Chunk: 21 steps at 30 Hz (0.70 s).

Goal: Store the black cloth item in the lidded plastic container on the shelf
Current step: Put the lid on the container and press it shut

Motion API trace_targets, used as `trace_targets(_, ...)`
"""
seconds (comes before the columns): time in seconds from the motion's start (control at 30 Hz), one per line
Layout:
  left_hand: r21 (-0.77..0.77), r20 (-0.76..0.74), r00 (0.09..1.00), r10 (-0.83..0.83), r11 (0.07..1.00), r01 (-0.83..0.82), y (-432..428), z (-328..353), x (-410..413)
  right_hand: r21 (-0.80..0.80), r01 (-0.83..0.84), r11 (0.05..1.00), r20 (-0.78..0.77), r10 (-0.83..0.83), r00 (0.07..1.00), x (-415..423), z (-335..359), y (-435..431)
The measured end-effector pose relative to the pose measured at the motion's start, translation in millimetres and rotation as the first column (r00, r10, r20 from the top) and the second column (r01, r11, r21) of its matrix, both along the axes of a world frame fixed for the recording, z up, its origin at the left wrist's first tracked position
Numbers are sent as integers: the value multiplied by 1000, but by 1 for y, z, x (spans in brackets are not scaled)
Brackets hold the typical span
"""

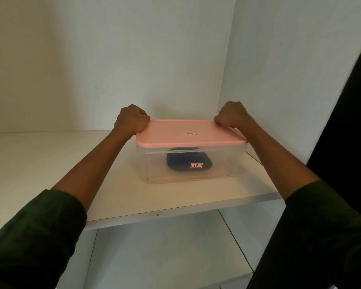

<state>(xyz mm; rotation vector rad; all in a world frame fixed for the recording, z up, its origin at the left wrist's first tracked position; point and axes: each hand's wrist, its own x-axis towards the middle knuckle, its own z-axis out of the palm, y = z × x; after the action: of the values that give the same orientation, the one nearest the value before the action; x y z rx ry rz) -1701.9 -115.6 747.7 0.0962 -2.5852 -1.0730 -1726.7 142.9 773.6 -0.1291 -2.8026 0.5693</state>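
Observation:
A clear plastic container stands on the white shelf, close to the right wall. A pink lid lies flat on top of it. Through the clear front wall the black cloth item shows, lying folded on the bottom behind a small red-framed label reading 18. My left hand grips the lid's far left corner with curled fingers. My right hand grips the far right corner the same way. Both forearms reach in from below in dark green sleeves.
White walls close the shelf at the back and on the right. A lower shelf lies beneath. A dark panel stands along the right edge of the view. Bare shelf surface stretches to the left of the container.

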Motion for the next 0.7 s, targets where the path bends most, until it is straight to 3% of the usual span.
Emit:
trace_targets(0.2, 107, 38, 999, -24, 994, 20, 5, -3, 4, 142, -68, 988, -96, 82, 992, -3, -17, -2)
trace_targets(0.33, 238, 105, 993, -47, 971, 21, 6, -4, 2, 117, -80, 990, -105, 92, 990, -7, -20, -1)
trace_targets(0.47, 447, 178, 983, -50, 894, -35, 7, -7, 6, 94, -81, 992, -78, 89, 993, -7, -19, 1)
trace_targets(0.7, 602, 170, 983, -65, 797, -51, 10, -13, 4, 167, -99, 981, -53, 109, 993, -8, -21, 2)
